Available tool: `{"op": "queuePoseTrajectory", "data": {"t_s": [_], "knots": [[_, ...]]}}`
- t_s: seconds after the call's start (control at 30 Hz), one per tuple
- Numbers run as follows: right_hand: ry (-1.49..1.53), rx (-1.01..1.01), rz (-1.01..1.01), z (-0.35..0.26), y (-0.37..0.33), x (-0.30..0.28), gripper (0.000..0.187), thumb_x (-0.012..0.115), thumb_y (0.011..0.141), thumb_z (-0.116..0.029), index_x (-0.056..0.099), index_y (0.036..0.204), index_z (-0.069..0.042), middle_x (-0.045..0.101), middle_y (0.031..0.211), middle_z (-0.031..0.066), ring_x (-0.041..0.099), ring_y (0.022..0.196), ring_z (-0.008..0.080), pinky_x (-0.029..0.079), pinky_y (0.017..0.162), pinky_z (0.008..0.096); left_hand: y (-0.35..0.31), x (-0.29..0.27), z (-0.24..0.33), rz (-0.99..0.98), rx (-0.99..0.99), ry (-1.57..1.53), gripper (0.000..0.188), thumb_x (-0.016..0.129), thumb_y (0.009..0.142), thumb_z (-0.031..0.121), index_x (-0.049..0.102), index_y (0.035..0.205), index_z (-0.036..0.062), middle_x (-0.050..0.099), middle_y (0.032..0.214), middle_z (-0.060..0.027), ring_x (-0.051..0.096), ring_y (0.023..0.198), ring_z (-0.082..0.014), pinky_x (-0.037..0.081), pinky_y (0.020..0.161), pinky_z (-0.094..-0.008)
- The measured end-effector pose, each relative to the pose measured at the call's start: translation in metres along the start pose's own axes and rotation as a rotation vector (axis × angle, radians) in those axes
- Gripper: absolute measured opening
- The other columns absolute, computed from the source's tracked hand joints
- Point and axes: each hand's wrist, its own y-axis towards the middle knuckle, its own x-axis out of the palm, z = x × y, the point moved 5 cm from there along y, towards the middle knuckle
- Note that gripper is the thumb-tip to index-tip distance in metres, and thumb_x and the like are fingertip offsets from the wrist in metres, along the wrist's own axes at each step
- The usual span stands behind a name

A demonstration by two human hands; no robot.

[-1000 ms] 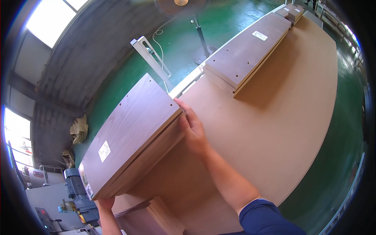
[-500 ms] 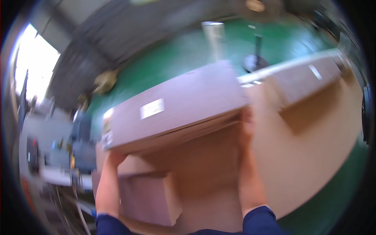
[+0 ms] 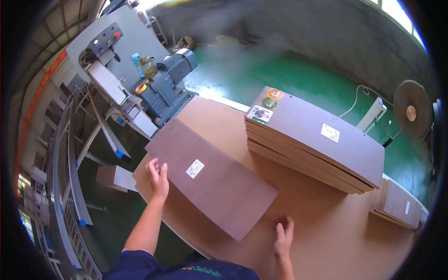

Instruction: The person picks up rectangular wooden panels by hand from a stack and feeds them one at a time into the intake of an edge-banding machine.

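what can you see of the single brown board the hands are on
The single brown board is a long flat rectangular panel, dark brown and wood-like, with a small white label near its middle. It lies flat on the lighter tan worktable, apart from the stack of boards. The left hand rests on its left end; the right hand is at its near right corner.
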Motion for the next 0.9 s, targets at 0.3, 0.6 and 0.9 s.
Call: {"op": "queuePoseTrajectory", "data": {"t_s": [0.3, 0.6, 0.9], "knots": [[0.266, 0.159, -0.169, -0.034, -0.01, 0.082, 0.059, 0.042, 0.109, -0.032, 0.03, 0.158, -0.003, 0.044, 0.154, 0.0145, 0.044, 0.141, 0.0274, 0.033, 0.119, 0.0399, -0.081, 0.045, -0.074, -0.273, -0.506, -0.664, 0.09, 0.054, 0.099, 0.062, 0.031, 0.158, -0.0019, 0.031, 0.166, -0.015, 0.027, 0.152, -0.0252, 0.015, 0.125, -0.0395], [0.219, 0.006, -0.154, -0.032, -0.003, 0.101, 0.07, 0.063, 0.1, -0.016, 0.028, 0.158, 0.002, 0.042, 0.156, 0.0173, 0.041, 0.143, 0.0288, 0.031, 0.12, 0.0389, -0.08, 0.066, -0.027, -0.303, -0.587, -0.886, 0.07, 0.057, 0.101, 0.05, 0.049, 0.144, -0.0044, 0.05, 0.149, -0.015, 0.043, 0.14, -0.0241, 0.03, 0.119, -0.0365], [0.18, -0.119, -0.111, -0.047, 0.05, 0.101, 0.065, 0.072, 0.097, -0.024, 0.044, 0.149, 0.004, 0.059, 0.139, 0.0158, 0.056, 0.128, 0.024, 0.043, 0.11, 0.034, -0.06, 0.091, -0.017, -0.325, -0.605, -0.838, 0.08, 0.055, 0.099, 0.062, 0.043, 0.15, 0.0015, 0.041, 0.157, -0.0117, 0.038, 0.144, -0.0248, 0.027, 0.12, -0.0429]]}}
